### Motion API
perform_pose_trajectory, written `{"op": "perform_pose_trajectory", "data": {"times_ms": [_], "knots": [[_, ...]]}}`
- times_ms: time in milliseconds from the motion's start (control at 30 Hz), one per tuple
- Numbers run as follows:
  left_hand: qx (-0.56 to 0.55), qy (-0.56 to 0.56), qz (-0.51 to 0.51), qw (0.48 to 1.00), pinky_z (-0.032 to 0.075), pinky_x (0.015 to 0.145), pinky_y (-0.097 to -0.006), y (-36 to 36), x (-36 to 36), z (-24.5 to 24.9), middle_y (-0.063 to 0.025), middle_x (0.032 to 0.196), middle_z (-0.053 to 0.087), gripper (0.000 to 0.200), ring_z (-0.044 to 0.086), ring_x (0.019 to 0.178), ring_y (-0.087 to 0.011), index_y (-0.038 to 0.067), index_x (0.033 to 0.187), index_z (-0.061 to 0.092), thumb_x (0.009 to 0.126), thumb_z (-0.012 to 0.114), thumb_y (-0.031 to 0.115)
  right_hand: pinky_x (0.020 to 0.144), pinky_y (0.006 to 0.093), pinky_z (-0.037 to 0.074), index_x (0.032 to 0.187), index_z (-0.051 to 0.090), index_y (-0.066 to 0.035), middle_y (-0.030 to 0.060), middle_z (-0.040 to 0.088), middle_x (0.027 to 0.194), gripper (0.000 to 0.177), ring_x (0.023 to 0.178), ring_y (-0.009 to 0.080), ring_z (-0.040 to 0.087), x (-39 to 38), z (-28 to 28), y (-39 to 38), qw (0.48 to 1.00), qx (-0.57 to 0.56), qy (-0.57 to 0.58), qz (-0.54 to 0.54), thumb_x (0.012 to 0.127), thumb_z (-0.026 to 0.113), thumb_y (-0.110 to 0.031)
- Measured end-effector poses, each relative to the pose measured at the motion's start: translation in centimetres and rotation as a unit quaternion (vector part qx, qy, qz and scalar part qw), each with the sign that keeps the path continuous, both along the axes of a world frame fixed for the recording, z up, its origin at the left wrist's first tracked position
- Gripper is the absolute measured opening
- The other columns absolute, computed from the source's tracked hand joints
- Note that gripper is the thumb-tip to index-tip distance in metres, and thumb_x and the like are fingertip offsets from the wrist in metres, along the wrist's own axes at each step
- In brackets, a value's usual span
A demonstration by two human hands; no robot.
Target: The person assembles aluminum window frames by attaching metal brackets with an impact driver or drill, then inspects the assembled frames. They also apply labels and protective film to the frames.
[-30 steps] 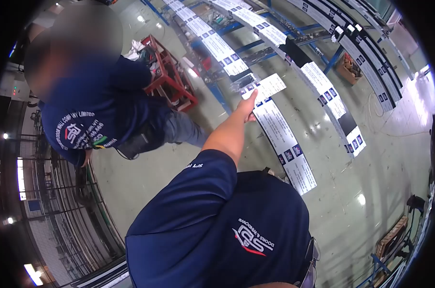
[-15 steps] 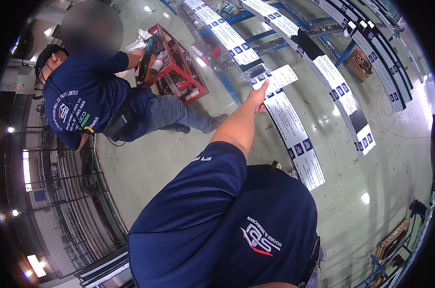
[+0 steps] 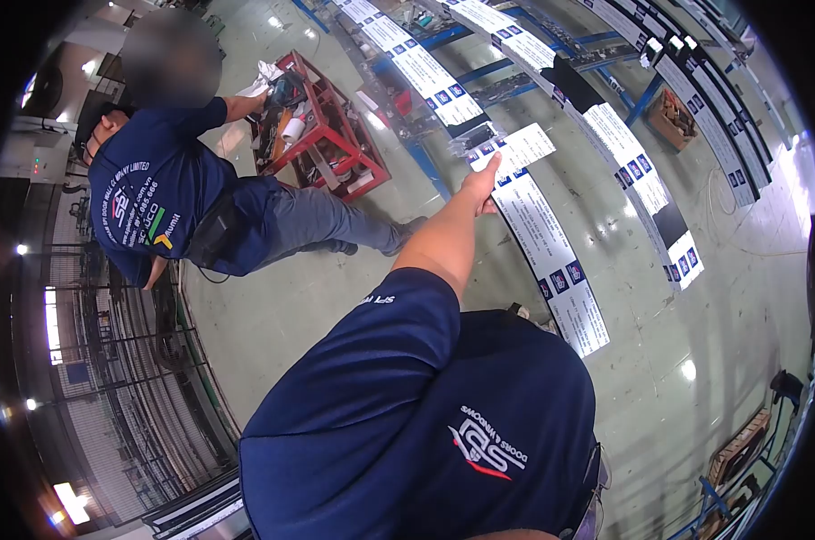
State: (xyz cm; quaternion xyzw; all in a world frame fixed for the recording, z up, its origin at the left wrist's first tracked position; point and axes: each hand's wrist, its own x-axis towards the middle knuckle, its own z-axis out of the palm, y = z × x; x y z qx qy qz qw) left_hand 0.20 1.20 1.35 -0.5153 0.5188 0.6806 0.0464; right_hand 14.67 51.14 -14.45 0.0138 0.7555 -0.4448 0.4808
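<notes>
My left hand (image 3: pixel 484 186) is closed, with the thumb on top of a short white printed piece (image 3: pixel 526 148) and the fingers curled underneath. That piece crosses a long profile (image 3: pixel 551 238) covered in white printed film with blue logos. Clear plastic and a dark bare stretch (image 3: pixel 472 133) show on the profile just beyond my hand. Whether my fingers also grip the profile's edge is hidden. My right hand is out of the picture.
More film-covered profiles (image 3: pixel 637 157) lie on a blue metal rack (image 3: pixel 488 70). At left a co-worker (image 3: pixel 169 184) leans toward a red tool cart (image 3: pixel 340 135). A brown box (image 3: pixel 673 117) stands beneath the rack. Shelving lines the left side.
The co-worker has shifted slightly, and their outstretched arm reaches a little further over the red cart. My left hand stays at the same spot on the short piece.
</notes>
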Motion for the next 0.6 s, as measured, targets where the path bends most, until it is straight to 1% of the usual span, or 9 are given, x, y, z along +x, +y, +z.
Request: {"op": "perform_pose_trajectory", "data": {"times_ms": [267, 600], "knots": [[0.001, -0.004, 0.002, 1.000, 0.059, 0.055, -0.0368, -0.05, -0.06, -0.13, -0.0068, 0.077, 0.071, 0.074, 0.063, 0.053, -0.0163, 0.004, 0.104, 0.069, 0.085, 0.062, 0.075, 0.094, 0.0375, 0.051, 0.123, 0.066, -0.002, 0.0150, 0.070, 0.116, 0.043, 0.103, 0.0293, 0.066, 0.19, 0.08, -0.56, 0.999, 0.002, 0.032, 0.037, 0.097, 0.055, -0.035], [-0.003, -0.002, 0.007, 1.000, 0.057, 0.050, -0.0346, -0.04, -0.14, -0.45, -0.0073, 0.075, 0.070, 0.074, 0.061, 0.049, -0.0155, 0.003, 0.102, 0.069, 0.086, 0.062, 0.074, 0.095, 0.0380, 0.051, 0.123, 0.066, -0.003, 0.0157, 0.070, 0.117, 0.043, 0.104, 0.0306, 0.066, 0.74, 0.14, -0.91, 0.994, 0.005, 0.070, 0.080, 0.096, 0.056, -0.034]]}}
